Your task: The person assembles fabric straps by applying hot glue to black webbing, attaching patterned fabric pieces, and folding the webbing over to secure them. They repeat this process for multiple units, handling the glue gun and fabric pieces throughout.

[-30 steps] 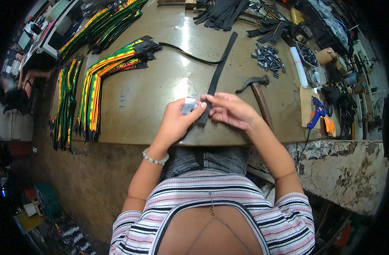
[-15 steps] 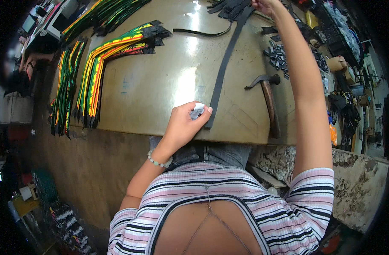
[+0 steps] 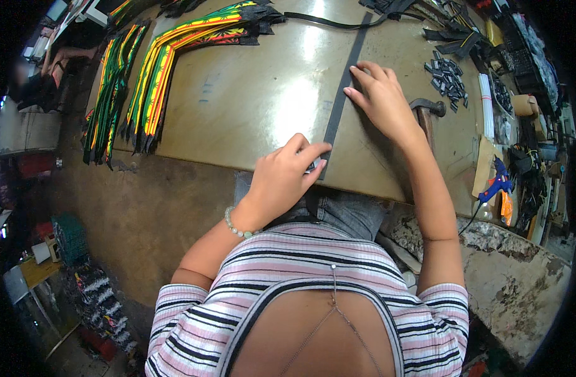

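Observation:
A flat black strap (image 3: 341,103) lies lengthwise on the table in front of me. Near its close end, my left hand (image 3: 285,173) is closed around a small white label (image 3: 313,164), mostly hidden by the fingers; its fingertips touch the strap's edge. Farther up, my right hand (image 3: 382,97) rests with thumb and forefinger apart at the strap's right edge, holding nothing that shows. Partly behind my right forearm lies a hammer (image 3: 434,108).
Bundles of green, yellow and red patterned straps (image 3: 156,81) lie at the left. Small black pieces (image 3: 447,78) are heaped at the right, near a blue glue gun (image 3: 498,181). Black straps (image 3: 461,41) lie at the far right. The table's front edge (image 3: 238,166) runs before me.
My right hand has come back from the far pile to the middle of the strap. The left hand has its fingers on the strap's near end, covering more of the label. The view has shifted.

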The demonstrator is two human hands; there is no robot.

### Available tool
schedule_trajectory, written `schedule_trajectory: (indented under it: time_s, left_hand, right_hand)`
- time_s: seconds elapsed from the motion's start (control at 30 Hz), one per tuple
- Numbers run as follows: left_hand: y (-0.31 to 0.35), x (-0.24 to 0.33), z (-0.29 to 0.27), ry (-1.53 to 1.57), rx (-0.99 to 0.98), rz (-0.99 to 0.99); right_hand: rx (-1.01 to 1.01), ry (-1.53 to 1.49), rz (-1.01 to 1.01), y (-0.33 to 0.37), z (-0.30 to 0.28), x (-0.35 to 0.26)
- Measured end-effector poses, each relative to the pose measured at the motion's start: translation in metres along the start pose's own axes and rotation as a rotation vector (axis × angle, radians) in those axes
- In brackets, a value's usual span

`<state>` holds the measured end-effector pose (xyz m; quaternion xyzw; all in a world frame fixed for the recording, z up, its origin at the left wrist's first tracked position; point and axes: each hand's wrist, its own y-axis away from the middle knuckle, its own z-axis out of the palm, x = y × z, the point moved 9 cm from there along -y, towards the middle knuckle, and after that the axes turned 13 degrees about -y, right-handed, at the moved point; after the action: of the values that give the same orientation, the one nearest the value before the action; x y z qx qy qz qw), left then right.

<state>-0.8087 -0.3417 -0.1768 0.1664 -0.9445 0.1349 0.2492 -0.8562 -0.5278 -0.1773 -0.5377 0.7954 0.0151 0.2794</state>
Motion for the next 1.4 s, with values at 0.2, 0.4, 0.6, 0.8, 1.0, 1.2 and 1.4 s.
schedule_trajectory:
  time_s: [0.2,0.4,0.6,0.8,1.0,1.2,1.4]
  left_hand:
    - [0.008,0.007,0.002,-0.038,0.038,0.106]
    - [0.006,0.002,0.0,0.012,0.009,0.119]
    - [0.013,0.004,0.002,0.029,-0.087,0.241]
    - [0.013,0.004,0.007,-0.052,-0.098,0.237]
    - [0.015,0.004,0.005,-0.053,-0.065,0.243]
    - [0.014,0.003,0.007,-0.049,-0.063,0.243]
    - [0.015,0.002,0.005,-0.022,-0.066,0.237]
  right_hand:
    - [-0.166,-0.03,0.001,-0.017,0.006,-0.003]
    - [0.341,-0.025,0.416,0.074,-0.092,0.029]
    - [1.097,0.58,0.985,0.34,-0.223,0.135]
    - [0.829,0.641,0.707,0.345,-0.234,0.247]
    - [0.759,-0.277,0.597,0.221,-0.216,0.164]
    - [0.15,-0.645,0.383,0.097,-0.086,0.032]
    - [0.06,-0.498,0.281,0.055,-0.055,0.025]
